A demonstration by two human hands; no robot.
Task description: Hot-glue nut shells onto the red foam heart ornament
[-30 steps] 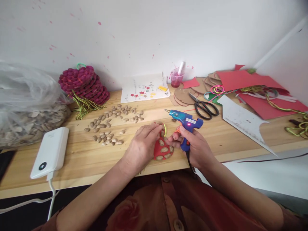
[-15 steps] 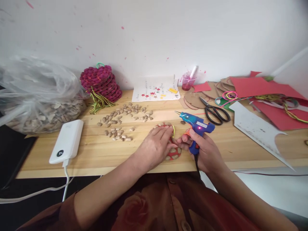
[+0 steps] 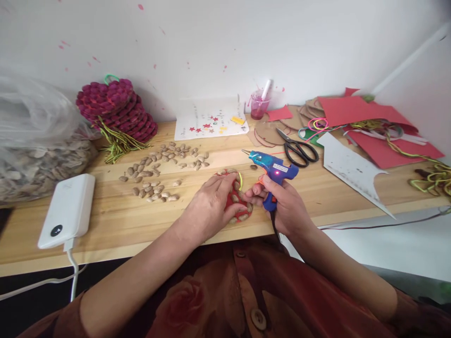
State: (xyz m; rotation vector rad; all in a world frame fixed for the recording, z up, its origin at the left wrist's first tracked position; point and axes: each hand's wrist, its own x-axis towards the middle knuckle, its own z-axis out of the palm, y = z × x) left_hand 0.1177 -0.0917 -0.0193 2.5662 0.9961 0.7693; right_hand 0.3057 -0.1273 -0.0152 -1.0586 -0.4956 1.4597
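Note:
My right hand [image 3: 287, 202] grips a blue hot glue gun [image 3: 273, 169] by its handle, and a red light glows on its side. The nozzle points up and left, away from the red piece. Under my left hand [image 3: 207, 202], on the wooden table, lies a red piece covered with peanuts [image 3: 242, 217]. My left fingers and thumb press on it and hide its left part. A short yellow loop [image 3: 241, 181] sticks out at its right side. The curled fingertips of my right hand come close to its right edge; whether they touch it I cannot tell.
Loose peanuts [image 3: 158, 191] are scattered left of my hands. Farther left stand a white power bank [image 3: 68, 211], a plastic bag of peanuts [image 3: 42, 159] and a purple peanut craft [image 3: 118, 110]. Black scissors [image 3: 299, 152], cardboard discs [image 3: 269, 134] and red paper [image 3: 366, 117] lie right.
My left hand has flattened over the red piece, its thumb now lower down across the peanuts. My right hand keeps the glue gun in nearly the same place. The camera swung and returned.

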